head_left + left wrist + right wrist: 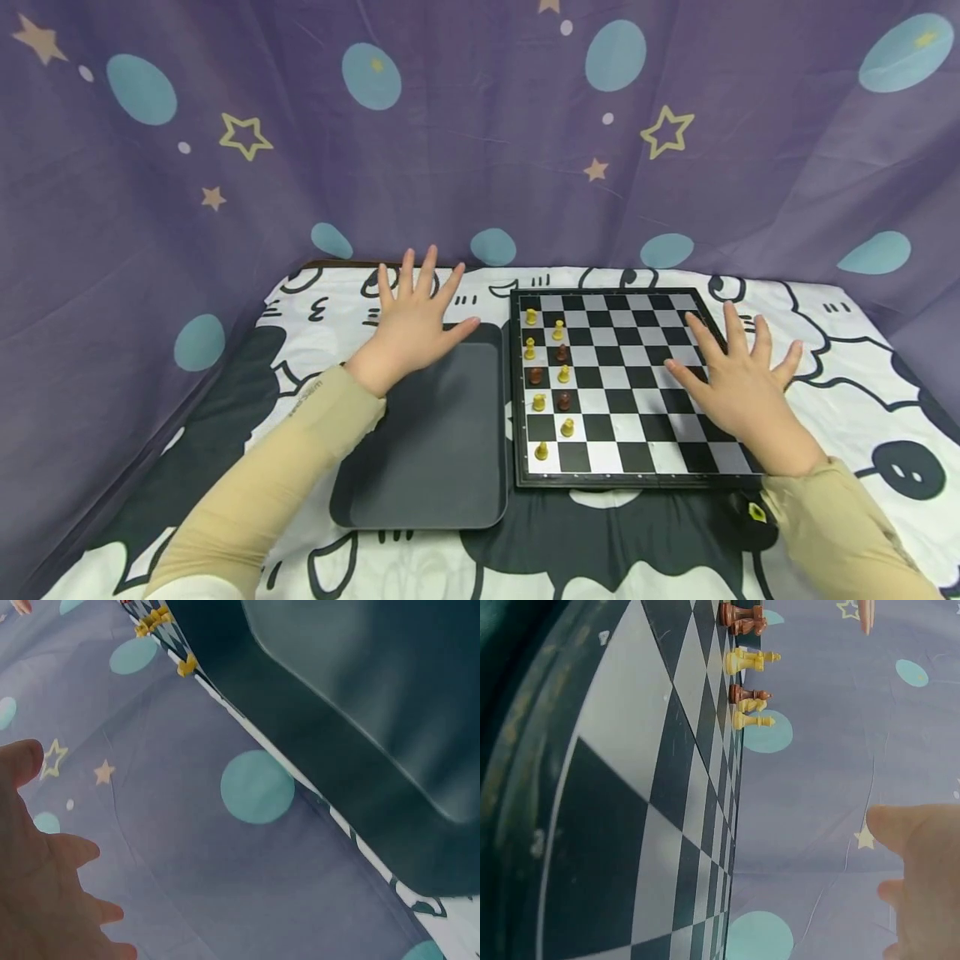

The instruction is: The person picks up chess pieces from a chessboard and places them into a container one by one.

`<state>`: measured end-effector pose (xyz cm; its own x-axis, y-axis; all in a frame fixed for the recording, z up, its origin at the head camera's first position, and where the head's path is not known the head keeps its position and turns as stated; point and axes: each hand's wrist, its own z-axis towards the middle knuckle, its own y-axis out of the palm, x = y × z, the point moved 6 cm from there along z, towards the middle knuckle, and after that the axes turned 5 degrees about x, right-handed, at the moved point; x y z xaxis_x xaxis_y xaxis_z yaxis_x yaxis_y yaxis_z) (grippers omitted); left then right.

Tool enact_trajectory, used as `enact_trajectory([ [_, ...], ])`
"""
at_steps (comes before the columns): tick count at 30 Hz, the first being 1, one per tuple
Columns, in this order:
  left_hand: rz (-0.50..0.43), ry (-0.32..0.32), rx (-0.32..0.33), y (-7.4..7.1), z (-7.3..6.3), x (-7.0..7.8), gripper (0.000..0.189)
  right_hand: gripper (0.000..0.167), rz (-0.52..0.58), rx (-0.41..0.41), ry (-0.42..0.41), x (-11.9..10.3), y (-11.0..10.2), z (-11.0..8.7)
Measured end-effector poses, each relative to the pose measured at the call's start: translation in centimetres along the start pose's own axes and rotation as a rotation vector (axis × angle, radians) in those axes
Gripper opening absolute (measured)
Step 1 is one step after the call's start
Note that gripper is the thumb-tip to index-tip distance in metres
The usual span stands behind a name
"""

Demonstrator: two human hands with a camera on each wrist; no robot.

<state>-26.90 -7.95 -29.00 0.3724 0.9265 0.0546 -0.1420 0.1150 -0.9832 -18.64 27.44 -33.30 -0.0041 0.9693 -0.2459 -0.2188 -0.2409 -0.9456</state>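
Observation:
My left hand (411, 332) is spread over the far left part of a dark grey tray (431, 450), fingers straight and holding nothing. Over the right side of a chessboard (622, 379), my right hand (746, 392) is spread too, with nothing in it. Yellow chess pieces (567, 427) and brown chess pieces (564, 402) stand in the two leftmost columns of the board. In the right wrist view, upright pieces such as a yellow chess piece (754, 721) show along the board's far side. The tray's corner (420, 855) fills the right of the left wrist view.
A white cloth (847, 350) with black cartoon drawings covers the surface under the tray and board. Behind it hangs a purple curtain (480, 150) with stars and blue ovals. A small black item with a yellow-green mark (757, 512) lies by the right sleeve.

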Motion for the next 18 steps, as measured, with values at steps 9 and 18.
enact_trajectory([
  [9, -0.078, 0.031, -0.075, 1.6, 2.2, 1.6, 0.080, 0.086, -0.025, -0.301, -0.110, -1.0, 2.7, 1.0],
  [18, -0.101, 0.119, -0.082, 2.3, 4.1, 2.9, 0.068, 0.091, 0.002, -0.469, -0.206, -1.9, 4.3, 1.1],
])
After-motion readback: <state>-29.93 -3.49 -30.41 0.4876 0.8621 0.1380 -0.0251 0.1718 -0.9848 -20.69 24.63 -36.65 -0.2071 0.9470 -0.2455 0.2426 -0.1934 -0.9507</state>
